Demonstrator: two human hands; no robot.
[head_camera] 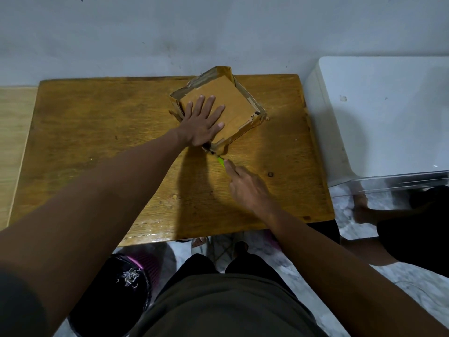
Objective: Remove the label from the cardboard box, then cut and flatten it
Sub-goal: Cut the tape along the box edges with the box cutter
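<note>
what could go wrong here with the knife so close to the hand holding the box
The left hand presses flat on the brown cardboard box, its heel right beside the corner where the green-handled utility knife in the right hand is cutting; a slip could cut it. The blade could also score the wooden table.

Dim light; arm shadow on table (97,132) (glare at near edge); wide-angle bending at borders.

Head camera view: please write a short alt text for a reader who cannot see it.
A person's left hand presses flat on a cardboard box on a wooden table, while the right hand holds a green cutter at the box's near corner. A white appliance stands at the right.
</note>
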